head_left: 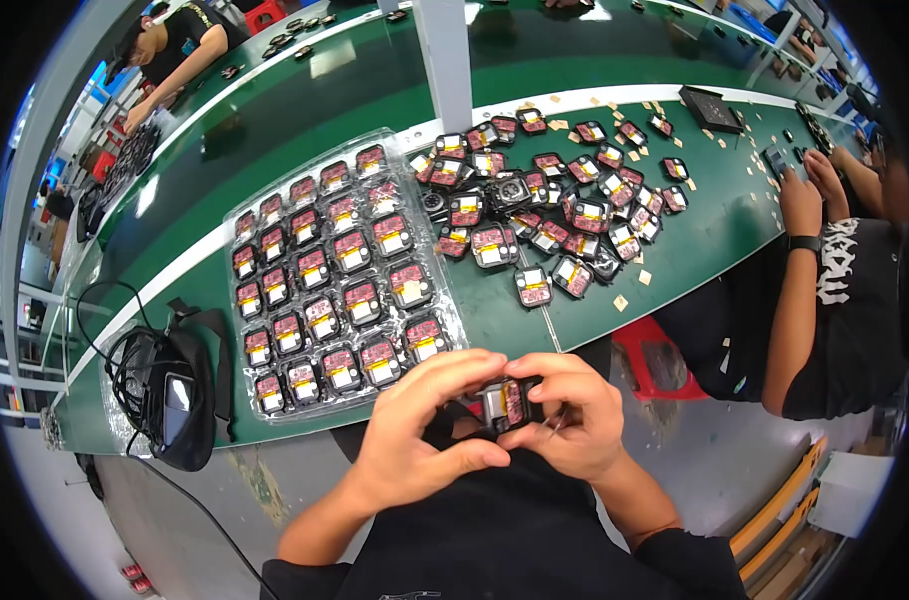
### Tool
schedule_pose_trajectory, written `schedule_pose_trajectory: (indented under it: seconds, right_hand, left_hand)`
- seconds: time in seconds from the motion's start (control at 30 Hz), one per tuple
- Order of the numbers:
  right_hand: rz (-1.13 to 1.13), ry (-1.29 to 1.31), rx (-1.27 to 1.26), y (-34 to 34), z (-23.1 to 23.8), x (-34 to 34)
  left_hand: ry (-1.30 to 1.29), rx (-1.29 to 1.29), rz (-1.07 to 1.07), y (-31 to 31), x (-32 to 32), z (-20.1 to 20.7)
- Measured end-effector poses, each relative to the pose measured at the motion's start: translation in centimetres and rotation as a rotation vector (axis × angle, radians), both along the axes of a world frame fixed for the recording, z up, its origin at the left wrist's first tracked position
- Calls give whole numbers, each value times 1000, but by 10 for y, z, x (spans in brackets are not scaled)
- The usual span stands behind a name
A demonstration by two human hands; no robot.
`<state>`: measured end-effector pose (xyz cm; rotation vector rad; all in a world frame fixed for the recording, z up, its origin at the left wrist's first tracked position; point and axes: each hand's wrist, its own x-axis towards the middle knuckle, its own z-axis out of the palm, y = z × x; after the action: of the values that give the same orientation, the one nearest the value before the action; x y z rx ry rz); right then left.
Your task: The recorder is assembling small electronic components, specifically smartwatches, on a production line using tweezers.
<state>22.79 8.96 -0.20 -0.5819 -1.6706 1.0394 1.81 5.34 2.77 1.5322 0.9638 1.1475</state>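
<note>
Close to my body, between both hands, is a small black smartwatch case (505, 404) with a red circuit board and a pale battery showing in its open side. My left hand (414, 430) curves round it from the left, its fingers along the top and its thumb below. Against the case's right edge, my right hand (574, 415) pinches with thumb and fingers. Something thin shows by the right fingers, too small to name. Beyond my left hand lies a clear plastic tray (452, 300) with rows of similar open watch cases (361, 301).
A loose heap of watch cases (589, 215) covers the green bench (494, 330) right of the tray, with small tan scraps (620, 302) around. A black pouch with cables (189, 400) lies left. A grey post (444, 60) stands behind. A co-worker (834, 290) works at right.
</note>
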Motion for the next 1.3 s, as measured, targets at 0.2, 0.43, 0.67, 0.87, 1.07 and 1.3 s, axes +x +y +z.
schedule_pose_trajectory:
  seconds: [0.2, 0.43, 0.67, 0.87, 1.07, 1.3]
  right_hand:
    - [38, 24, -66, -8, 6, -5]
    - [-284, -360, 321, -3, 11, -5]
    - [-275, -433, 391, -5, 15, -7]
    - [-245, -456, 409, -5, 15, -7]
    - [-332, -393, 349, -6, 4, -12]
    - [-356, -483, 491, -12, 9, -13]
  left_hand:
    - [-471, -87, 90, -18, 20, -25]
    - [-570, -57, 180, -24, 18, -26]
    - [-521, -192, 347, -31, 24, -19]
    - [-552, -173, 187, -35, 13, -28]
    - [-593, -284, 338, -37, 18, -20]
    - [-617, -257, 348, -39, 15, -29]
